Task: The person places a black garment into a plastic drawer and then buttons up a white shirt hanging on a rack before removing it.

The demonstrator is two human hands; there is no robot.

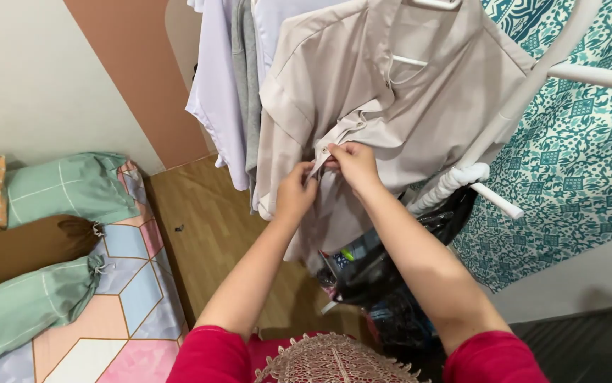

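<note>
Wooden floor point(214, 234) runs between a bed point(136, 298) with green pillows point(72, 188) and a white clothes rack point(526, 92) hung with pale garments. Both hands pinch the front edge of a beige shirt point(405, 106) on a hanger: left hand point(295, 191) and right hand point(352, 163) closed on the smooth fabric. A glossy black plastic bag point(391, 276) sits below; a teal patterned curtain point(575, 156) hangs behind.

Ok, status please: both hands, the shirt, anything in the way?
Left hand and right hand: both pinching placket of beige shirt. Shirt hanging on white hanger, front partly open. Black bag below; nothing blocking the hands.
</note>
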